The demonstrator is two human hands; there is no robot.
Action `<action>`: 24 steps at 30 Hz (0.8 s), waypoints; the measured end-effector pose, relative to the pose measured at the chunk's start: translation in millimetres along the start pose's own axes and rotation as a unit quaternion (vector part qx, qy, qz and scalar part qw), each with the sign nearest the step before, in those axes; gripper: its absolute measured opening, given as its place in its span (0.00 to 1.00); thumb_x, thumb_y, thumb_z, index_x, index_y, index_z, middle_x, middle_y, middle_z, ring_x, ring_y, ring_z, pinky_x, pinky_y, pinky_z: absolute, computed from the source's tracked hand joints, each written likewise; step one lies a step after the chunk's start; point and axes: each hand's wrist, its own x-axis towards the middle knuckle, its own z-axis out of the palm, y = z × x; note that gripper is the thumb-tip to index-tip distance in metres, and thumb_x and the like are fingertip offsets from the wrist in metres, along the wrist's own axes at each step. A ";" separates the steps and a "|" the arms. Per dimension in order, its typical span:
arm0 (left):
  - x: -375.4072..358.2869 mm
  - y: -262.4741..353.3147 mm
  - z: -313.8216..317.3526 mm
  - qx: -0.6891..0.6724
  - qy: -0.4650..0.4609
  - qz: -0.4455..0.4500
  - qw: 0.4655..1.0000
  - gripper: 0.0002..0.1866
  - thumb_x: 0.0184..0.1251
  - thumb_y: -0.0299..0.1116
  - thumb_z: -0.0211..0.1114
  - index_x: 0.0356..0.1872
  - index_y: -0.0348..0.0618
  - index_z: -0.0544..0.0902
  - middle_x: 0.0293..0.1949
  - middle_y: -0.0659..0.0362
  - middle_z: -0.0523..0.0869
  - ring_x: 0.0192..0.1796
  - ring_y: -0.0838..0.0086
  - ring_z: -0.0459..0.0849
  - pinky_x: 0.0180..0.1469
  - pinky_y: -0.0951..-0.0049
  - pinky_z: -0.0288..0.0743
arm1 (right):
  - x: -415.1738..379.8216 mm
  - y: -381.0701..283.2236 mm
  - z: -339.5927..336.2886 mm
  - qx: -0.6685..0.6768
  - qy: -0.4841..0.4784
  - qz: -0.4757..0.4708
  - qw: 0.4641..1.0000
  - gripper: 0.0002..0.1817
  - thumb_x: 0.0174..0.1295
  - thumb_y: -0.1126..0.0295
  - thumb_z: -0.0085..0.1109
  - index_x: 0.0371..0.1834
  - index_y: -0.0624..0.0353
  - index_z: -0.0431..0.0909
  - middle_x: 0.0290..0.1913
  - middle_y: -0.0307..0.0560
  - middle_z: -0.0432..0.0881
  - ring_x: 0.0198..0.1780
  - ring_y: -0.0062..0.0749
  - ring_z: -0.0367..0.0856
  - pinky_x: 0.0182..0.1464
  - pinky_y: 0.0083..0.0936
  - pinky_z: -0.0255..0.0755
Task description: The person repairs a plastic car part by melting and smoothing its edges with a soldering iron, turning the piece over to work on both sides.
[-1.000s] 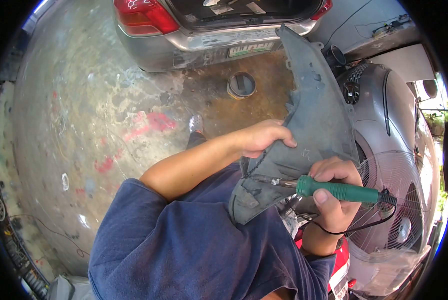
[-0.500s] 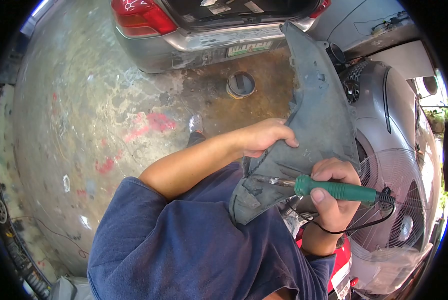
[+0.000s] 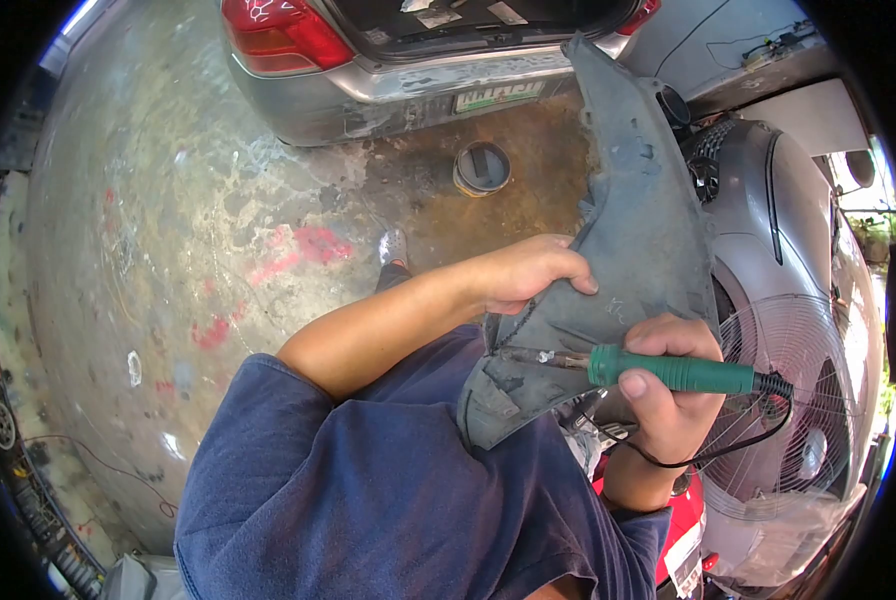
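Observation:
A long grey plastic car panel (image 3: 648,210) slants away from my lap, worn and scuffed on its surface. My left hand (image 3: 540,274) grips its left edge, thumb lying on top and fingers mostly hidden below. In my right hand (image 3: 676,385) is a soldering iron with a green handle (image 3: 608,367), fingers and thumb wrapped round it. Its metal shaft points left, and the tip lies at a dark seam near the panel's lower left edge. A black cord runs from the handle's end and loops under my right wrist.
Ahead stands a silver car (image 3: 388,85) with its trunk open. A round can (image 3: 482,168) sits on the stained concrete floor (image 3: 168,250). To my right are a wire-caged fan (image 3: 793,400) and a grey car bumper (image 3: 758,220), with something red below.
The panel's far end has swung slightly to the right and up. The soldering iron's tip has shifted a little along the seam area; both hands keep their holds.

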 end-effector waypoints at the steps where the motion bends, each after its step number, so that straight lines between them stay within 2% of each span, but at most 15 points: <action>1: -1.2 1.1 0.4 -0.009 -0.003 -0.002 1.000 0.16 0.60 0.28 0.65 0.49 0.33 0.83 0.44 0.56 0.87 0.45 0.73 0.85 0.51 0.72 0.80 | 0.0 2.7 -0.5 0.012 0.001 -0.003 1.000 0.13 0.50 0.74 0.74 0.35 0.64 0.79 0.29 0.46 0.83 0.28 0.23 0.77 0.30 0.22 0.68; 5: 1.5 -4.9 -7.3 0.019 0.018 -0.009 1.000 0.17 0.60 0.28 0.65 0.49 0.32 0.83 0.44 0.55 0.87 0.45 0.73 0.85 0.51 0.71 0.81 | -1.6 -0.8 1.2 0.074 0.016 0.039 0.996 0.13 0.52 0.74 0.73 0.36 0.64 0.79 0.30 0.47 0.83 0.28 0.23 0.76 0.31 0.22 0.68; 14: -10.3 8.2 6.8 0.011 0.027 -0.004 1.000 0.18 0.60 0.29 0.65 0.50 0.32 0.83 0.44 0.55 0.87 0.45 0.73 0.85 0.50 0.71 0.81 | 0.4 2.1 1.1 0.024 -0.011 0.002 1.000 0.12 0.52 0.74 0.73 0.36 0.64 0.79 0.30 0.45 0.83 0.28 0.23 0.76 0.31 0.21 0.67; 17: -10.1 8.5 4.6 0.037 0.040 -0.012 0.998 0.18 0.60 0.29 0.65 0.51 0.31 0.83 0.44 0.55 0.87 0.45 0.73 0.85 0.50 0.71 0.81 | -1.5 -0.9 5.3 0.014 0.008 0.011 1.000 0.13 0.51 0.74 0.75 0.36 0.65 0.79 0.29 0.44 0.83 0.28 0.22 0.76 0.31 0.21 0.67; 19: -5.1 2.6 -2.1 0.056 0.055 -0.023 0.997 0.18 0.59 0.29 0.65 0.50 0.32 0.83 0.43 0.55 0.87 0.44 0.73 0.85 0.50 0.72 0.81 | -2.6 -5.1 6.9 0.003 0.022 0.033 0.999 0.14 0.50 0.74 0.76 0.36 0.65 0.80 0.30 0.44 0.83 0.29 0.22 0.77 0.31 0.20 0.68; 24: -4.6 2.6 -0.8 0.037 0.026 -0.014 0.999 0.16 0.59 0.29 0.65 0.47 0.33 0.84 0.42 0.56 0.88 0.44 0.73 0.85 0.49 0.71 0.80 | -4.8 -11.1 7.7 -0.017 0.058 0.091 0.994 0.16 0.48 0.72 0.79 0.36 0.66 0.81 0.30 0.43 0.83 0.29 0.22 0.78 0.33 0.19 0.69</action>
